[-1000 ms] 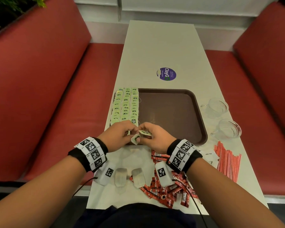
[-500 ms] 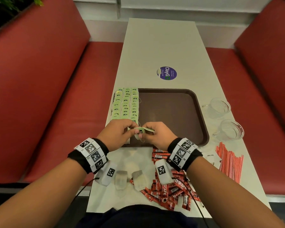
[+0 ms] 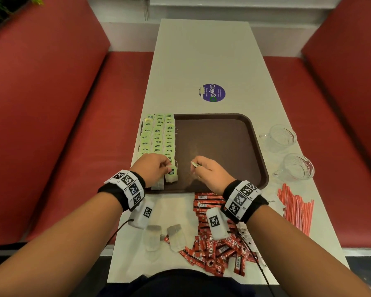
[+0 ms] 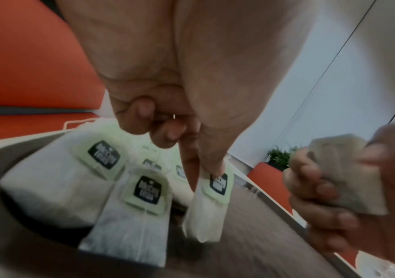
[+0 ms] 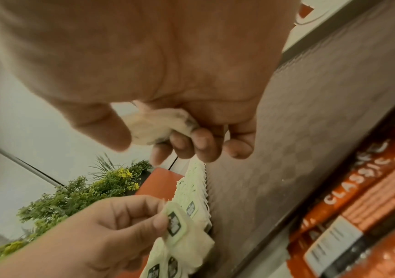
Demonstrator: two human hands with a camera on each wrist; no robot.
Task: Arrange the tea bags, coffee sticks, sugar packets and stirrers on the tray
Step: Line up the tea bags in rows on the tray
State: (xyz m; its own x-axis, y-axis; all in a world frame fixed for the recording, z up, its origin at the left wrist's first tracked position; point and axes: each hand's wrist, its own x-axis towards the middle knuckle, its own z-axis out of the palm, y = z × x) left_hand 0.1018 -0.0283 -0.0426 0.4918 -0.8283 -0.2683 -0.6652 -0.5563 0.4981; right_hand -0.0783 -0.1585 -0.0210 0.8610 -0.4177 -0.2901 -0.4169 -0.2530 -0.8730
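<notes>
Tea rows nearly done on brown plastic tray [image 3: 234,125]'s left side. Left hand [image 3: 151,168] grip pinches green-tagged tea bag [image 3: 171,175] at the row's near end; right hand [image 3: 208,174] grip holds another bag [image 5: 158,127]. Two loose bags [image 3: 164,236], red coffee sticks [image 3: 214,249], red stirrers [image 3: 296,209] remain on white counter [image 3: 201,61].

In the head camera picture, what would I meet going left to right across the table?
Rows of tea bags → left hand → right hand → tray's right rim → glass cups → red stirrers.
</notes>
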